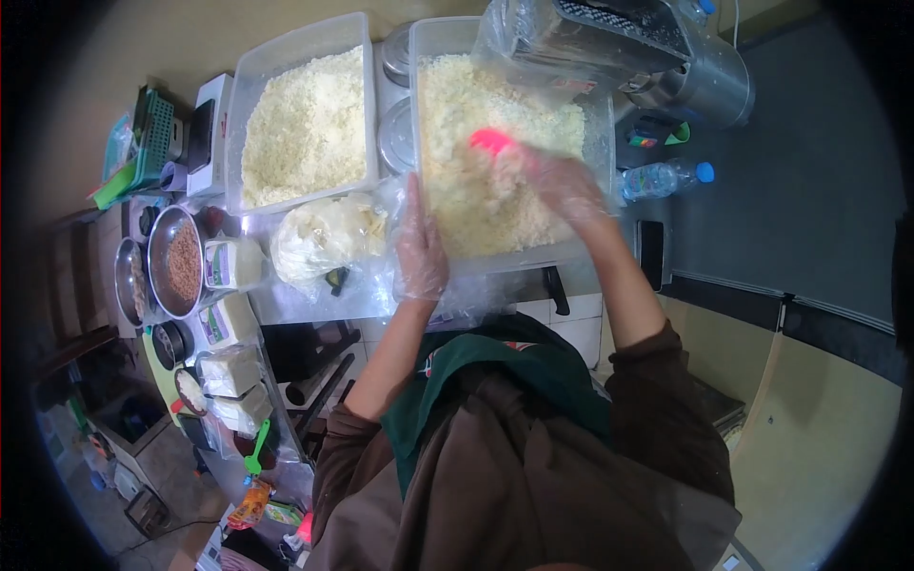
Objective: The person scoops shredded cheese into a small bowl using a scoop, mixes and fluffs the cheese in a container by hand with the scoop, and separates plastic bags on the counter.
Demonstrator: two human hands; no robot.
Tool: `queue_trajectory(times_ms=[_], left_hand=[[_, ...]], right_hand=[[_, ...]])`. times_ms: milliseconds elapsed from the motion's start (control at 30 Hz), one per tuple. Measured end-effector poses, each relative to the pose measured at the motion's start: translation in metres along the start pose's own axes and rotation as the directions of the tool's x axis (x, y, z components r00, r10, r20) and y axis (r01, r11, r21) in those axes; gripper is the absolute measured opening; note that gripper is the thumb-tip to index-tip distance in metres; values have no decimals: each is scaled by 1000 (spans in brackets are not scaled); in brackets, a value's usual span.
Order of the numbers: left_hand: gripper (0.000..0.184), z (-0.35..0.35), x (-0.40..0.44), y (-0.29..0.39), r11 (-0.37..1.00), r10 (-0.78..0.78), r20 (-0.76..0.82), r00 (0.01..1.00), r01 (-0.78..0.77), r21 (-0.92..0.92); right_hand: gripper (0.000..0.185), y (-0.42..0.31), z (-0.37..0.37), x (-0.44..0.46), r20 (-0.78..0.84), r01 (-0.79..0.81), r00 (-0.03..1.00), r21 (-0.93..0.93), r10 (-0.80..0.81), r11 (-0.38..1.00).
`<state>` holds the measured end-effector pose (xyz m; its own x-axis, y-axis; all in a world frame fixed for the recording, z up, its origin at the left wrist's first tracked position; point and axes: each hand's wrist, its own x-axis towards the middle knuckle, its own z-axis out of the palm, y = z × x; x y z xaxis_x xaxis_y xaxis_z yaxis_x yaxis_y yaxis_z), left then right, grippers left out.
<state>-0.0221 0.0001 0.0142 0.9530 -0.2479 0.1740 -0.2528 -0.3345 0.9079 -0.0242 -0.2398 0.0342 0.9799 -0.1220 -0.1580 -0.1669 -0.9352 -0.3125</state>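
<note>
My right hand [564, 187], in a clear plastic glove, is over the right plastic bin [577, 249]. It is closed around a bright pink tool [491, 142], blurred by motion, so its exact kind is unclear. Pale yellow crumbly mixture [457, 205] fills the bin, and some lies about the tool. My left hand [420, 255], gloved too, rests against the bin's left outer side near the front corner, with fingers stretched along the wall. Beside it on the left sits a clear bag of whitish dough-like mass [328, 238].
A second plastic bin [233, 143] holds similar crumbs [309, 128]. A plastic-covered machine [609, 43] overhangs the right bin's back. At right are a water bottle [657, 179] and phone [650, 255]; at left, a metal bowl [162, 285] of brown bits and several white packages [228, 321].
</note>
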Motion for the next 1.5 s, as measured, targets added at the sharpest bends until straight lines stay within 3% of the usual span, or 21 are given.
queue_trajectory(times_ms=[133,200,333,400,433,500,633,700,733,800,833,900,933,1000,1067,1100,1200,1267,1300,1367,1500], left_hand=[[65,0,-2,1,999,-16,6,1000,16,-38],[65,2,0,0,998,-27,4,1000,27,-59],[64,1,1,0,1000,-1,-9,1000,1,-29],[64,2,-1,-1,1000,11,-15,1000,-11,0],[64,2,-2,-1,1000,9,-7,1000,-9,-4],[64,1,-2,-1,996,-68,13,998,68,-65],[63,-1,-2,-1,999,-32,-8,999,32,-12],[62,1,-1,-4,1000,-2,-21,1000,2,-4],[62,2,0,-3,1000,-2,-26,1000,2,-8],[62,2,-1,-2,1000,-7,-10,1000,8,3],[62,2,-2,-4,1000,-7,-4,1000,7,2],[62,4,-2,-8,999,-8,-14,1000,8,-42],[62,2,-1,-1,999,-8,-12,1000,7,-43],[63,-3,0,10,973,-208,75,975,214,-81],[63,0,0,1,994,-101,28,994,102,-27],[63,1,-1,-3,1000,1,-13,1000,0,28],[64,0,-1,4,996,-78,10,997,79,-45],[64,2,0,6,997,-67,-2,998,67,-48],[64,1,0,7,997,-56,-14,998,56,-49],[64,1,0,5,998,-50,-5,999,50,-31],[63,-1,0,0,993,-87,60,994,92,-81]], right_hand=[[38,2,-47,-21,-164,-209,964,34,211,977],[38,-12,-30,-18,46,-395,918,21,394,918],[40,-54,-19,-38,58,-253,966,54,250,966],[41,-68,-30,-44,-26,-90,995,198,97,976],[41,-71,-27,-42,-23,-99,994,197,105,975],[37,-74,-18,-25,251,-128,964,144,89,981],[37,-9,-5,5,294,-252,934,144,202,957],[36,-6,-36,-22,-15,-201,979,129,204,971],[36,-5,-25,-31,-16,-198,979,124,202,972],[37,3,8,-56,-206,347,923,72,-326,935],[37,-12,9,-58,-206,341,925,73,-320,937],[37,-47,16,-50,195,-9,981,149,-20,989],[37,-35,18,-40,194,-11,981,150,-18,989],[45,1,24,-15,65,-112,991,-93,118,989],[49,-14,-36,-24,-46,-316,943,179,329,932],[49,-10,-44,-21,-45,-314,944,178,326,933],[47,10,-40,3,-109,-461,879,46,463,886],[41,14,13,30,-193,-353,874,378,445,856],[41,3,31,31,-188,-356,873,384,449,852],[40,-20,50,25,-81,-197,978,-18,195,980],[39,-34,9,-33,-62,-64,996,-25,63,998]])
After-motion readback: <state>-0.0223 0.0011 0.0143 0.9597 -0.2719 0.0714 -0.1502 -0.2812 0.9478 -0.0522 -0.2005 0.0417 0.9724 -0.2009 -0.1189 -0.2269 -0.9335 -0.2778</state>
